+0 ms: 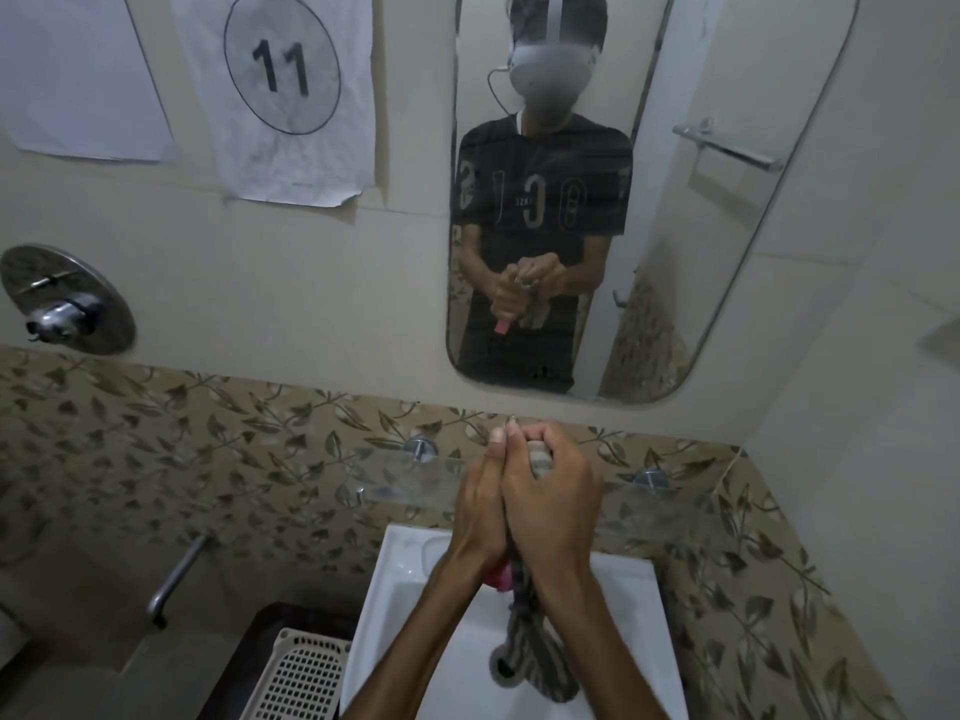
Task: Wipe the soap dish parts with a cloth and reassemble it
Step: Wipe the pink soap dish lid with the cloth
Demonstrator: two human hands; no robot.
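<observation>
Both hands are pressed together above the white sink [395, 589]. My left hand [480, 506] grips a pink soap dish part [496, 576]; only its lower end shows below the palm. My right hand [550, 491] grips a grey striped cloth [530, 657] against that part. A fold of cloth shows between the fingers, and the rest hangs down into the basin. The mirror reflection shows the pink part sticking out under one fist and the cloth under the other. No other soap dish parts are visible.
A glass shelf [410, 480] on metal mounts runs along the leaf-patterned tiles just behind my hands. A mirror [727, 252] hangs above it. A white perforated basket [306, 672] sits left of the sink, below a metal pipe [176, 579]. A round chrome valve [67, 304] is on the left wall.
</observation>
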